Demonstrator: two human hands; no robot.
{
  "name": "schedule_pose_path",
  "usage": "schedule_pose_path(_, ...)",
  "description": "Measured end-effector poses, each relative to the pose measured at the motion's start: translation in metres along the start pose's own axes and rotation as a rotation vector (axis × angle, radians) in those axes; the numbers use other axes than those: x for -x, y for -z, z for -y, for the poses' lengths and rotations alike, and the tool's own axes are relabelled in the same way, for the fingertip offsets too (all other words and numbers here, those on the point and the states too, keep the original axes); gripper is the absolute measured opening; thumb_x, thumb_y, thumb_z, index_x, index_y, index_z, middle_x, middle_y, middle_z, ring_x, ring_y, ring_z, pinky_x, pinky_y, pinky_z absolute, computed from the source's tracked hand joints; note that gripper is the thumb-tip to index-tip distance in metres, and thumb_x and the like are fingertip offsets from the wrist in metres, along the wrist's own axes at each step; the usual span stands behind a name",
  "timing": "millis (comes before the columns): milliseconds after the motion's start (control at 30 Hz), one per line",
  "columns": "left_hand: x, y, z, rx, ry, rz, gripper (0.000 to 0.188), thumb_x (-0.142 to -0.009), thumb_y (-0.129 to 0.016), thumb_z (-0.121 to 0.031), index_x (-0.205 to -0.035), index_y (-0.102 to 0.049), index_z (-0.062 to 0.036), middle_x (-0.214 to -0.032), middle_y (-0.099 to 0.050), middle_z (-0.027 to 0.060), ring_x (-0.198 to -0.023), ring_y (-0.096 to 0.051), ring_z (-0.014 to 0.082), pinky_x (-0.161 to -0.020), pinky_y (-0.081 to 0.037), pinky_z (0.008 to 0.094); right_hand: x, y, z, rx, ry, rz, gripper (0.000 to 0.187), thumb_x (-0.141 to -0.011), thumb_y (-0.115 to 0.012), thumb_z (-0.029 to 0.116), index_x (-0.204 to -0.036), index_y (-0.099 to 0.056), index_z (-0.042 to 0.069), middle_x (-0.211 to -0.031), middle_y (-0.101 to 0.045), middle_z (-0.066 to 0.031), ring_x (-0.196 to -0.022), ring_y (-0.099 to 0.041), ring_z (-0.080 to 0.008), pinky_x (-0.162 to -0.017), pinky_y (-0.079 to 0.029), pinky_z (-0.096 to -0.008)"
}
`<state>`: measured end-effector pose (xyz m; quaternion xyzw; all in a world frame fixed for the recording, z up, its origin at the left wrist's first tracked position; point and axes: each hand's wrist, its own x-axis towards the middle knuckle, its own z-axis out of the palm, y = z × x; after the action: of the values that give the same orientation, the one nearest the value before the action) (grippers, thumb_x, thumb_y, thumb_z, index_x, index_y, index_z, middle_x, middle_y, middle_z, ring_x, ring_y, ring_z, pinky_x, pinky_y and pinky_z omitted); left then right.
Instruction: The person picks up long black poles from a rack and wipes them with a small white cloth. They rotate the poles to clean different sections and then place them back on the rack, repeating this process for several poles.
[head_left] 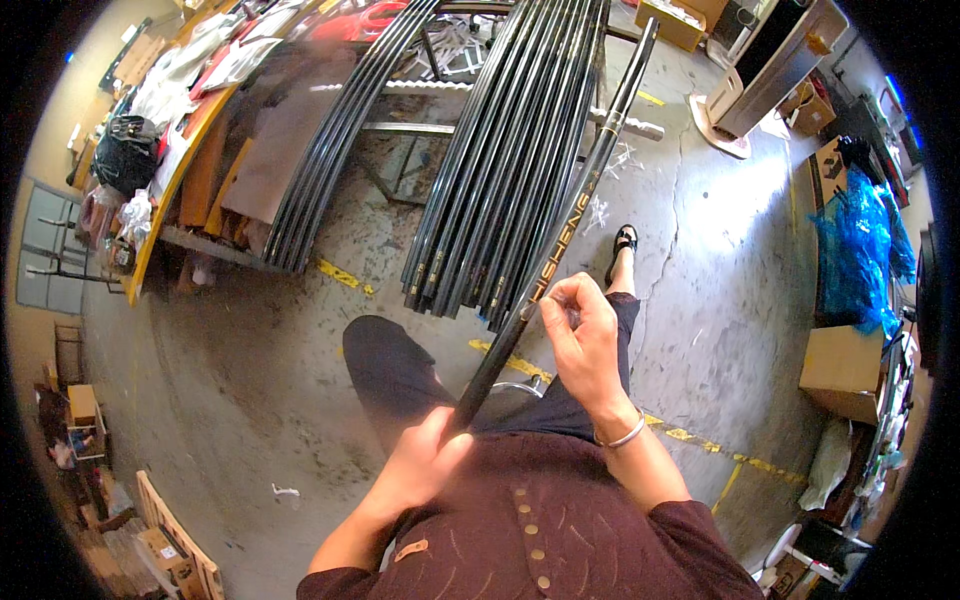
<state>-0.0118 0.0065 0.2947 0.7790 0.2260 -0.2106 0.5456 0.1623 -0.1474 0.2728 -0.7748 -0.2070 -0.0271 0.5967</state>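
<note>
A long black pole (583, 203) with gold lettering slants across in front of me, its far end up at the top right. My left hand (428, 455) is wrapped round its near end, close to my waist. Beside the lettered stretch, my right hand (583, 335) is closed in a pinch, its fingertips at the pole's surface. Whatever those fingers hold, if anything, is too hidden to make out. Ahead lies a thick row of similar black poles (510, 150) on a rack, with a smaller row of poles (340, 150) to its left.
A metal rack (410, 128) with white ridged strips supports the poles. At left stands a cluttered yellow-edged table (160, 235). Cardboard boxes (843, 372) and blue plastic wrap (862, 255) line the right side. Yellow floor tape (515, 362) crosses the grey floor; white scraps (285, 491) lie about.
</note>
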Motion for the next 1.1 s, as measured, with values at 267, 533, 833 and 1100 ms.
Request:
schedule_pose_path(267, -0.002, 0.002, 0.008, 0.067, 0.059, 0.077, 0.032, -0.085, -0.054, -0.024, -0.108, -0.052, -0.0005, -0.089, -0.062, 0.0184, -0.084, -0.061, 0.0262, -0.076, -0.046, 0.0354, -0.010, 0.007, -0.005, 0.045, -0.023, -0.087, 0.010, -0.081, -0.058, 0.003, -0.080, -0.050, -0.001, -0.071, -0.050, -0.0099, -0.063, -0.049, -0.0194, -0.059, -0.042, -0.0300)
schedule_pose_path(533, -0.002, 0.000, 0.012, 0.170, -0.021, 0.120, 0.012, -0.090, -0.051, -0.012, -0.098, -0.049, -0.0031, -0.063, -0.045, -0.0027, -0.047, -0.040, 0.0050, -0.042, -0.033, 0.0205, -0.020, 0.018, -0.020, 0.139, -0.001, -0.116, 0.009, -0.081, -0.058, 0.003, -0.080, -0.050, -0.001, -0.072, -0.052, -0.0110, -0.065, -0.051, -0.0205, -0.062, -0.042, -0.0308)
schedule_pose_path(833, 0.003, 0.004, 0.010, 0.139, 0.054, 0.165, 0.022, -0.088, -0.052, -0.018, -0.104, -0.050, -0.0027, -0.074, -0.052, 0.0044, -0.064, -0.047, 0.0125, -0.059, -0.040, 0.0285, -0.032, 0.025, -0.025, 0.078, -0.031, -0.220, 0.010, -0.082, -0.058, 0.005, -0.080, -0.051, -0.001, -0.072, -0.052, -0.0088, -0.069, -0.050, -0.0184, -0.068, -0.042, -0.0302)
schedule_pose_path(1100, 0.004, 0.006, 0.009, 0.196, 0.002, 0.177, 0.013, -0.089, -0.050, -0.011, -0.099, -0.048, -0.0022, -0.065, -0.045, -0.0015, -0.048, -0.038, 0.0052, -0.043, -0.033, 0.0207, -0.043, 0.034, -0.038, 0.060, -0.042, -0.256, 0.010, -0.083, -0.058, 0.006, -0.083, -0.052, -0.002, -0.073, -0.054, -0.0100, -0.067, -0.052, -0.0178, -0.063, -0.043, -0.0294)
